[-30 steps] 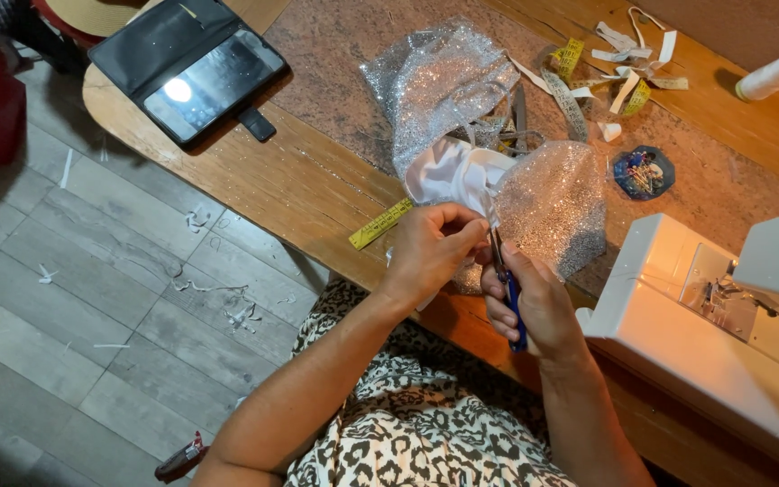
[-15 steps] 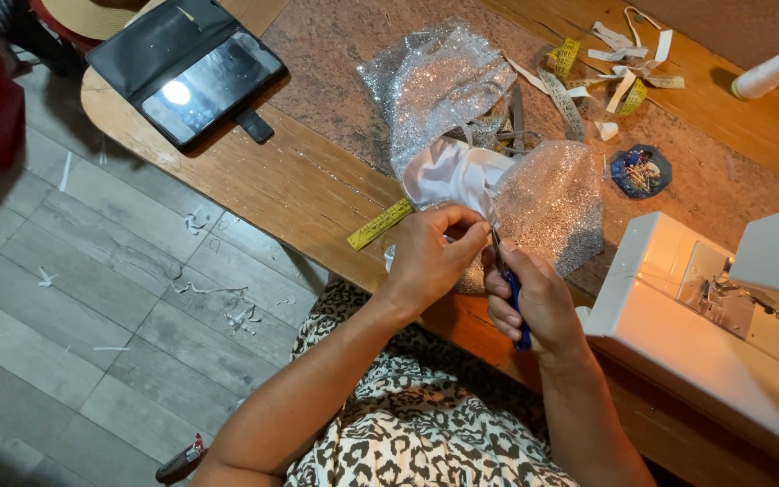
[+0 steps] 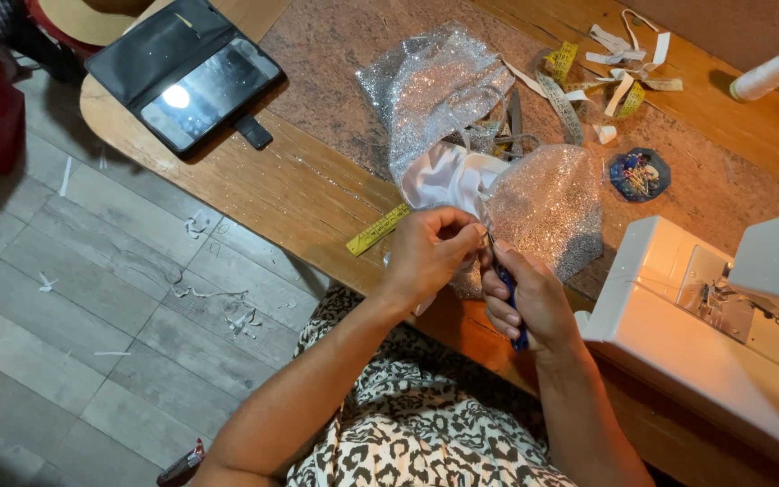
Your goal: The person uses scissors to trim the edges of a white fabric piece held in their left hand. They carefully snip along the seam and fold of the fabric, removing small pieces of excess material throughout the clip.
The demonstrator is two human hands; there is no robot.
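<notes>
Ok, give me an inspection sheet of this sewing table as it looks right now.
Surface: wooden table with a speckled mat.
Job's things: silver glitter fabric with white lining; blue-handled tool.
Clutter: tape measure, white strips, pin holder, phone in case.
Hands: left hand pinches the fabric edge; right hand grips the tool.
Cables: nothing seen.
Surroundings: white sewing machine; scraps on the grey floor.

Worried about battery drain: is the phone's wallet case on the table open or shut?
Open: the black wallet case lies flap spread, the phone screen glaring.
</notes>
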